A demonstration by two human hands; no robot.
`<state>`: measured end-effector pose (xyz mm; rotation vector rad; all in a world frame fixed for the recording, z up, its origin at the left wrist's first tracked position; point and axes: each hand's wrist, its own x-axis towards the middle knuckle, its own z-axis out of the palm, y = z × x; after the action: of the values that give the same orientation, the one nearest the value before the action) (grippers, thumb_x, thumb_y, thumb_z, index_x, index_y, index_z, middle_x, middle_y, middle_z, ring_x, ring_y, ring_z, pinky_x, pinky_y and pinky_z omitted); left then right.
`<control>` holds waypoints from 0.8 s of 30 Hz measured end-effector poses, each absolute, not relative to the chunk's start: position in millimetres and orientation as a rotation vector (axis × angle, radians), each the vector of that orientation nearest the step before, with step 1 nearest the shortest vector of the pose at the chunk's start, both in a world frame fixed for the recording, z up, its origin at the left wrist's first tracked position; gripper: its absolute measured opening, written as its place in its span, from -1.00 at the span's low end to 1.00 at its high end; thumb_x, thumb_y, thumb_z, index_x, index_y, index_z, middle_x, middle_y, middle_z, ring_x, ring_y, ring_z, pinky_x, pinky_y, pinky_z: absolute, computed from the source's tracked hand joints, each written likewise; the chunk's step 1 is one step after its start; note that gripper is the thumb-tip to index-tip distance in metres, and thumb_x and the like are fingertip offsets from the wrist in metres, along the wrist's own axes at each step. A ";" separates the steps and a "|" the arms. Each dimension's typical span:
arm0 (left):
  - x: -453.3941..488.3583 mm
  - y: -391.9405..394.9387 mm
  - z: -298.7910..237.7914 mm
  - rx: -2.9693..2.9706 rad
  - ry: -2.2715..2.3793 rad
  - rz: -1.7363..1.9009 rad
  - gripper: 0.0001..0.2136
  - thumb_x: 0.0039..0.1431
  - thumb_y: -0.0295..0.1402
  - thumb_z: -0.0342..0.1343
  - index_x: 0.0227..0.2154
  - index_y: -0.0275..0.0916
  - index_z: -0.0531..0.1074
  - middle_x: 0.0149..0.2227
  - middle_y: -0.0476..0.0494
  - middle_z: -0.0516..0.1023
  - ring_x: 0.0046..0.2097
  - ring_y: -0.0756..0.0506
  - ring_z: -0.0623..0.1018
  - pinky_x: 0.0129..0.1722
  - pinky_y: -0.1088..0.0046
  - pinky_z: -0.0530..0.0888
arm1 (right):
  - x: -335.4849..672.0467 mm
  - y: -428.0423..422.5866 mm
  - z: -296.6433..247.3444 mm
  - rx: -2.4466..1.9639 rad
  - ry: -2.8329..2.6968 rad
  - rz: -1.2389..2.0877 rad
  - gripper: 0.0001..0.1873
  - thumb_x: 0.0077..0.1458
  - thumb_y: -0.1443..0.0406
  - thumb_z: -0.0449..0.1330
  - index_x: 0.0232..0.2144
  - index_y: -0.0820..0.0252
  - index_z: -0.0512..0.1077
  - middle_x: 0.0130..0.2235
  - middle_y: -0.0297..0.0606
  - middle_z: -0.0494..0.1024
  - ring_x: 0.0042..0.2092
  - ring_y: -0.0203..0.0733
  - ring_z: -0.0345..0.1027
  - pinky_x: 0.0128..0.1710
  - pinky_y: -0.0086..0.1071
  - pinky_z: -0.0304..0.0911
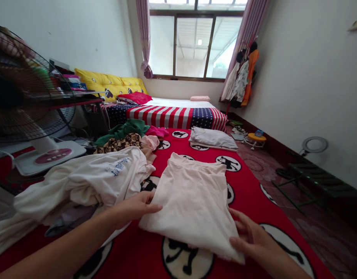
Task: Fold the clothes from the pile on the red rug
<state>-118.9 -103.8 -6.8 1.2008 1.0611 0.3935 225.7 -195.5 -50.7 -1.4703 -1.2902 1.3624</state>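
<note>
A white shirt (pixel 193 201), folded into a flat rectangle, lies in front of me on the red blanket (pixel 242 248) with its round black-and-white figures. My left hand (pixel 142 207) holds the shirt's left edge, thumb on top of the cloth. At the near right corner, my right hand (pixel 249 234) grips the opposite edge with the thumb above; some of its fingertips are hidden behind the fabric. Beside my left arm lies a rumpled white garment with blue lettering (pixel 108 174), heaped over other clothes.
Farther up the blanket rests a folded grey-white garment (pixel 211 137). Green clothing (pixel 126 130) and a brown patterned cloth (pixel 119 144) are piled at the left, near a standing fan (pixel 50 153). A dark folding stool (pixel 314 178) stands on the floor at right.
</note>
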 end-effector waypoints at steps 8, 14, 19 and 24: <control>-84.6 -18.3 -2.3 1.284 1.300 0.710 -0.54 -0.28 -0.04 0.35 -0.39 -0.31 0.47 -0.46 -0.05 0.51 -0.44 -0.02 0.47 -0.47 0.53 0.35 | 219.6 -90.9 30.4 -1.656 -1.741 0.473 -0.70 -0.03 0.11 0.20 -0.28 0.13 0.54 -0.26 -0.20 0.61 -0.31 -0.10 0.47 -0.30 -0.27 0.35; -49.9 21.2 -25.2 1.497 1.470 0.951 -0.52 -0.38 -0.26 0.42 -0.32 -0.33 0.46 -0.44 -0.11 0.52 -0.30 -0.18 0.53 -0.38 0.45 0.37 | 156.7 -37.9 -0.1 -1.476 -1.508 0.524 -0.71 -0.02 0.20 0.16 -0.26 0.24 0.50 -0.24 -0.14 0.60 -0.30 -0.13 0.47 -0.26 -0.28 0.36; -42.2 17.1 -39.4 1.515 1.231 1.152 -0.45 -0.22 -0.31 0.36 -0.09 -0.32 0.40 -0.19 -0.22 0.56 -0.16 -0.18 0.55 -0.17 0.37 0.44 | 152.6 -35.1 -37.3 -1.410 -1.468 0.538 -0.71 0.03 0.24 0.12 -0.21 0.25 0.48 -0.17 -0.11 0.57 -0.21 -0.12 0.46 -0.23 -0.29 0.37; -42.2 14.6 -41.4 1.404 0.837 1.219 -0.42 -0.18 -0.34 0.35 0.00 -0.26 0.41 -0.14 -0.18 0.57 -0.11 -0.16 0.54 -0.15 0.40 0.44 | 152.7 -33.7 -44.5 -1.467 -1.738 0.316 -0.67 0.11 0.26 0.10 -0.08 0.20 0.46 -0.09 -0.14 0.56 -0.06 -0.09 0.40 -0.03 -0.24 0.25</control>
<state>-42.2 14.6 -41.4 1.4038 0.8366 1.2187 152.7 -33.7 -44.5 -1.4670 -1.7375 0.3163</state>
